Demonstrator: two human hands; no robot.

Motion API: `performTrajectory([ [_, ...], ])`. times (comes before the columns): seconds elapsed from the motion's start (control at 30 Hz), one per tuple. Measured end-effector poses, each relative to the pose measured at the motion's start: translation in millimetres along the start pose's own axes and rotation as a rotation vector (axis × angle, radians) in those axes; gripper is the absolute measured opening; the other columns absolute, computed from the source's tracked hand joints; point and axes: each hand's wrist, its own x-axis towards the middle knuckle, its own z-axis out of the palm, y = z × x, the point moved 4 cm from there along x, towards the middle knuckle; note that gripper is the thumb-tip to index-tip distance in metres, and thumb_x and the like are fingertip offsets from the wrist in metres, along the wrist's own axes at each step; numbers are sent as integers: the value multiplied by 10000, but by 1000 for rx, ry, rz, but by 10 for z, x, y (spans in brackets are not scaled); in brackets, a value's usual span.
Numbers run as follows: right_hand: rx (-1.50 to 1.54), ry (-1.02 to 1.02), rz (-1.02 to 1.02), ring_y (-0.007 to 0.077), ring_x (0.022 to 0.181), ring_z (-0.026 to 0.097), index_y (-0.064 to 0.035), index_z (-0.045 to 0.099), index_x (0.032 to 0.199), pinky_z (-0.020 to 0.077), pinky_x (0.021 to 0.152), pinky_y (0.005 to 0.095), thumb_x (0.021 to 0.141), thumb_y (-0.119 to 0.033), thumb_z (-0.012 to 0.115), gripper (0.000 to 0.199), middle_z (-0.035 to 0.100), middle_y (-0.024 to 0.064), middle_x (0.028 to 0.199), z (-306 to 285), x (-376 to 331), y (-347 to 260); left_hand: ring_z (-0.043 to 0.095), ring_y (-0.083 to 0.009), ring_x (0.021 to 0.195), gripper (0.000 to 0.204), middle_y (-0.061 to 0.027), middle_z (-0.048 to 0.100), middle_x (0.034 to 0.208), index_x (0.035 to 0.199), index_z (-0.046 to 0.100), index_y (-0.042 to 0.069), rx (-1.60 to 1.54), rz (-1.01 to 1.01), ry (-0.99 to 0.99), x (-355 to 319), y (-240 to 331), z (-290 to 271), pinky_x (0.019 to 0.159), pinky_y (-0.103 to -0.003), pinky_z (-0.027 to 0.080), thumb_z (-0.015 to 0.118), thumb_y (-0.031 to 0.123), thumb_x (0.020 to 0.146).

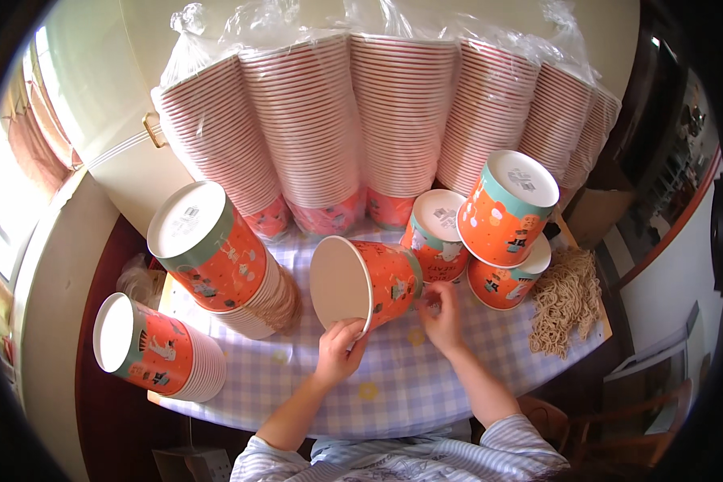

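A large orange paper tub (391, 281) with a green band lies tilted on its side above the table, its wide open mouth facing left. My left hand (341, 351) grips the lower edge of that mouth, thumb and fingers closed on the rim. Close by the tub's green base end is my right hand (442, 316), its fingers drawn together; what they hold, if anything, I cannot make out. Just beyond my right hand stands an upside-down paper tub (440, 255). Beside it, another upturned tub (496, 229) rests on a lower tub (500, 285).
Tall plastic-wrapped stacks of tubs (402, 104) line the back. To the left stand two upturned nested stacks (225, 269) (157, 357). A heap of beige strings (566, 301) lies at the right edge. The blue checked tablecloth (410, 386) covers the table.
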Motion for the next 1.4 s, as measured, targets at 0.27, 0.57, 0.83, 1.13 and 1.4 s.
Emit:
performTrajectory([
  [0.27, -7, -109, -446, 251, 993, 535, -115, 649, 952, 435, 859, 388, 609, -54, 737, 359, 587, 46, 1040, 70, -164, -576, 549, -133, 874, 353, -74, 533, 1038, 1086, 511, 54, -386, -183, -204, -168, -214, 204, 673, -253, 462, 611, -60, 768],
  [0.57, 10, -113, -415, 258, 969, 525, -115, 634, 870, 424, 850, 401, 616, -54, 733, 280, 564, 45, 989, 96, -212, -539, 490, -130, 844, 452, -71, 487, 1070, 1161, 430, 55, -688, -148, -264, -302, -236, 347, 653, -218, 437, 639, -30, 769],
  [0.83, 124, -108, -296, 253, 932, 523, -97, 621, 788, 407, 848, 403, 627, -66, 725, 195, 580, 30, 912, 161, -269, -348, 532, -137, 768, 394, -70, 532, 963, 1073, 529, 40, -366, -73, -248, -122, -52, 276, 636, -235, 469, 625, -91, 714],
  [1.13, -103, -94, -401, 226, 855, 509, -101, 594, 753, 388, 813, 374, 626, -81, 687, 159, 559, 12, 837, 99, -190, -492, 586, -201, 781, 377, -83, 573, 912, 1017, 554, 39, -256, -32, -211, -120, -28, 254, 667, -282, 483, 616, -107, 674],
  [1.4, 239, -138, -146, 240, 831, 526, -25, 557, 738, 422, 742, 344, 665, -36, 611, 91, 569, 89, 833, -28, -67, -6, 577, -240, 762, 390, -67, 586, 852, 1016, 591, 73, 157, 261, -157, -38, 94, 241, 648, -346, 479, 629, -27, 641],
])
